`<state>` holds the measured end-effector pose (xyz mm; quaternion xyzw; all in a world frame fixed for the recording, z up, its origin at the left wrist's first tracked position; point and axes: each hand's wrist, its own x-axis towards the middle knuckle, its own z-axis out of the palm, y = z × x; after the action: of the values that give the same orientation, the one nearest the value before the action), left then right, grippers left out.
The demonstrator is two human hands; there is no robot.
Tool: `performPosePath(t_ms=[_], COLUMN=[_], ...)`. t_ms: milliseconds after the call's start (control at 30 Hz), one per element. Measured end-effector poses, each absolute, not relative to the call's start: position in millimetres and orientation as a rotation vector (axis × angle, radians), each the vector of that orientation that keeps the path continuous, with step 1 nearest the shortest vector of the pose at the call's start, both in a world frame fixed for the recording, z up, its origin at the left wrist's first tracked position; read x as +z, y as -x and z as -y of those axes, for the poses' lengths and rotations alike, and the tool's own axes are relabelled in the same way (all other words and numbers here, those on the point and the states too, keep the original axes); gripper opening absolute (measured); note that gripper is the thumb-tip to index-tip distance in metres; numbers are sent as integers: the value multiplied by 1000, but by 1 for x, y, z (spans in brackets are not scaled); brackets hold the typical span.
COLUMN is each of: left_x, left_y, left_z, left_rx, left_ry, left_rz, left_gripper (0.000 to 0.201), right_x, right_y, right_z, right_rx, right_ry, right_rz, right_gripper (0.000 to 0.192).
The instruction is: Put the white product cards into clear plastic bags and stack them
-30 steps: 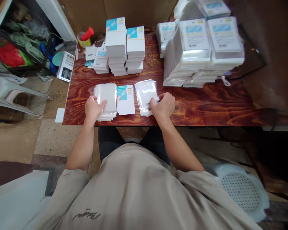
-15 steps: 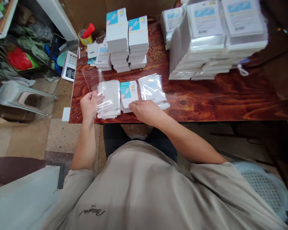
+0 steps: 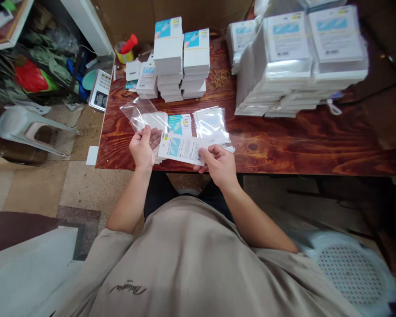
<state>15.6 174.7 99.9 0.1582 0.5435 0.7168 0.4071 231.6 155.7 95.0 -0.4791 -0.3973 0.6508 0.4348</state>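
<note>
My left hand (image 3: 144, 146) grips a clear plastic bag (image 3: 137, 112), which slants up over a stack of bags (image 3: 156, 119) near the table's front edge. My right hand (image 3: 218, 164) pinches the right end of a white printed card (image 3: 181, 149) with a blue picture. The card lies sideways in the air, its left end close to my left fingers. Behind it is a pile of cards (image 3: 180, 124) with blue tops, partly covered. Right of that pile sits a stack of bagged cards (image 3: 211, 125), shiny on top.
Tall banded card stacks (image 3: 168, 55) stand at the back, beside loose rubber bands (image 3: 220, 79). Large piles of bagged cards (image 3: 285, 57) rise at the back right. A scale (image 3: 100, 90) is at the table's left edge, and a plastic stool (image 3: 29, 134) stands on the floor.
My right hand has lifted a card off the middle pile and turned it sideways. My left hand has moved right with the clear bag, bringing bag and card close together.
</note>
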Motion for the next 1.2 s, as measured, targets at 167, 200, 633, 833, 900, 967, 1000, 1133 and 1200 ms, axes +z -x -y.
performPosePath(t_ms=[167,200,633,833,900,967,1000,1133,1200], left_x=[101,101,120,116,113,109,106,94,88], left_y=[-34,-37,-51,-23,0,24,35,63,70], left_z=[-165,-164,-132,-148,-158,-166,-170,-178,-180], left_rx=[1756,1741,1249,1099,1151,931,810,672,721], left_ry=[-447,-470,-720,-1132,-1361,-1472,-1447,-1234,-1215], left_rz=[-1392,-1400,-1209,-1663,-2147,-2464,-2510,-2423,-2365], left_gripper=[39,42,50,53,47,51,53,53,45], right_x=[91,91,78,84,70,56,50,54,70], right_y=[-211,-206,-215,-244,-258,-268,-271,-262,-249], right_z=[-153,-152,-179,-202,-218,-229,-231,-222,-215], right_rx=[1426,1414,1371,1231,964,692,553,230,300], right_ry=[1156,1139,927,1130,1343,1607,1716,1717,1468], right_rz=[867,850,1322,1281,1283,1390,1453,1640,1876], right_gripper=[51,51,94,43,41,40,40,38,35])
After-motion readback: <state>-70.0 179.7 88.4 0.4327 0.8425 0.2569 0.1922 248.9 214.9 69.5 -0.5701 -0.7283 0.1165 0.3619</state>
